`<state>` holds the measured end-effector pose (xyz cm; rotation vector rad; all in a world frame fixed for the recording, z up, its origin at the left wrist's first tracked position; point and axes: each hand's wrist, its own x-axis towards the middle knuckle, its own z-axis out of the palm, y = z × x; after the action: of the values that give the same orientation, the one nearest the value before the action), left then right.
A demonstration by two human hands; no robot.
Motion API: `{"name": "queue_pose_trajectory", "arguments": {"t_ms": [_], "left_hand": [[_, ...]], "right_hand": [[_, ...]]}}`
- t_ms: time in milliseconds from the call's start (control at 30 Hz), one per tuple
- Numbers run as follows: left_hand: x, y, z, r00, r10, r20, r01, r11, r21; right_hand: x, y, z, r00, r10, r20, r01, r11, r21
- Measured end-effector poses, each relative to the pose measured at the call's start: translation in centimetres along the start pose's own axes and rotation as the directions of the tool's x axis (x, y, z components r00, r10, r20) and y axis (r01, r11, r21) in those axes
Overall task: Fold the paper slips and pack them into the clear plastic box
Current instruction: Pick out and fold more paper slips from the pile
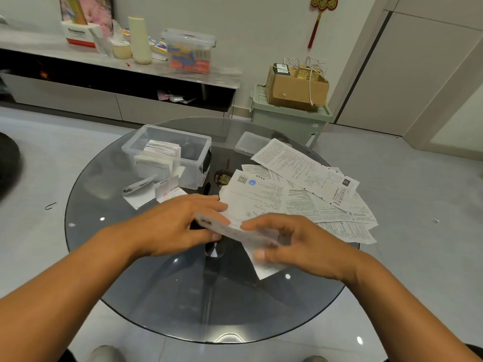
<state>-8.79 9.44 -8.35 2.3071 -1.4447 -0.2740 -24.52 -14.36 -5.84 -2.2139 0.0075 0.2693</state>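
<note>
Room: pale tiled floor, light walls, a low cabinet point(117, 74) along the far wall.
Table: round dark glass table point(156, 296), seen from above, with the person's two forearms reaching over its near edge.
Clear box: open clear plastic box point(193, 163) stands on the far left part of the table; folded slips point(159, 155) stand packed on edge inside it, toward its left side.
Lid: clear lid point(249, 142) lies flat on the far side of the table, right of the box, its right end under a paper.
Loose papers: pile of unfolded printed slips point(308, 194) spread over the right half of the table, overlapping one another.
Near the box: two folded slips point(156, 192) lie just in front of it.
Slip in work: one paper slip point(243, 233) held between both hands above the near middle of the table; blurred, so its fold cannot be read.
Left hand point(180, 220): fingers extended along the slip's left end, thumb under it, pinching that end.
Right hand point(295, 241): fingers curled over the slip's right part, thumb below, gripping it.
Cabinet top: lidded plastic tub point(189, 50), a cream bottle point(139, 40), a carton point(79, 32).
Floor, right of cabinet: cardboard box point(296, 86) sits on a green storage bin point(290, 118).
</note>
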Motion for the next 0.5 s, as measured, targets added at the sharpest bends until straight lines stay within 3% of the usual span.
{"name": "queue_pose_trajectory", "arguments": {"t_ms": [67,133,233,333,433,500], "left_hand": [[-0.1,0.6,-0.2,1.000,-0.006,-0.027,0.005,1.000,-0.016],[-0.1,1.1,-0.2,0.999,-0.012,-0.050,0.009,0.999,-0.051],[0.0,1.8,0.1,0.996,-0.076,-0.037,0.070,0.988,-0.141],[0.2,2.6,1.2,0.986,-0.158,-0.052,0.133,0.936,-0.326],[0.8,3.1,2.1,0.973,-0.213,-0.092,0.150,0.881,-0.449],[1.1,3.3,2.4,0.953,-0.275,-0.125,0.198,0.881,-0.429]], "right_hand": [[0.0,0.4,0.0,1.000,0.023,-0.013,-0.025,0.976,-0.217],[0.3,1.1,0.1,0.993,0.016,-0.121,-0.056,0.941,-0.335],[0.3,1.2,-0.2,0.955,0.089,-0.281,-0.110,0.992,-0.060],[0.5,1.2,0.1,0.938,0.134,-0.321,-0.084,0.983,0.164],[1.2,1.3,1.1,0.899,0.193,-0.393,-0.134,0.976,0.173],[1.6,1.3,1.6,0.864,0.221,-0.453,-0.194,0.975,0.106]]}}
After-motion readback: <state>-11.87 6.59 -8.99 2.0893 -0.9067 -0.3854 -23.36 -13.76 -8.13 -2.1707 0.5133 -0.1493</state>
